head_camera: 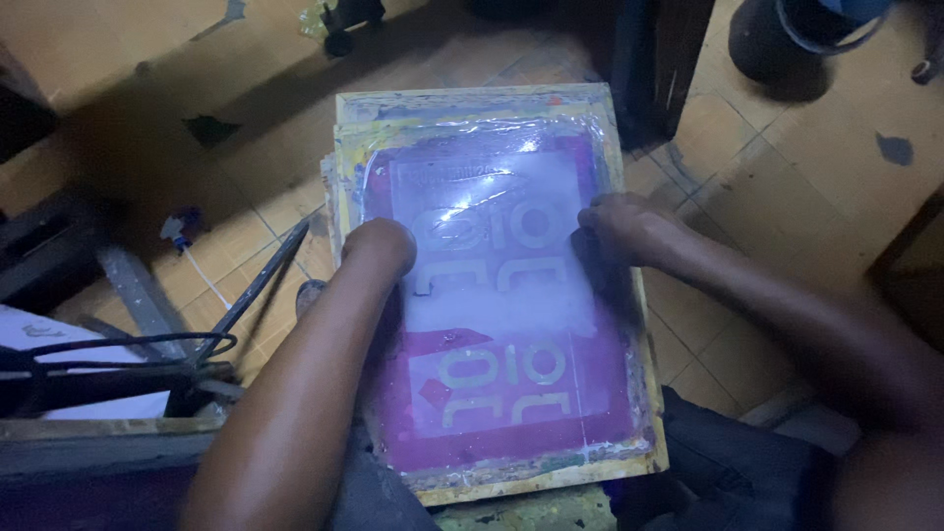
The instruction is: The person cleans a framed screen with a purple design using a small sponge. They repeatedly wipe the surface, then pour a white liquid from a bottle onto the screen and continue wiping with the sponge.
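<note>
Both hands, left hand (382, 246) and right hand (618, 224), fingers seemingly curled, pressing printing screen (511, 295) mid-frame, edges free.

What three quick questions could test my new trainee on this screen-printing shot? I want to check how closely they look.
1. True or false: both hands rest on the purple mesh of the printing screen.
2. Which hand sits nearer the frame's edge: A) left hand, B) right hand?
3. What lies over the mesh and catches the light?

Key:
1. True; both are pressed on it, knuckles up.
2. B; the right hand is close to the right side of the wooden frame.
3. A clear, wrinkled plastic film.
</note>
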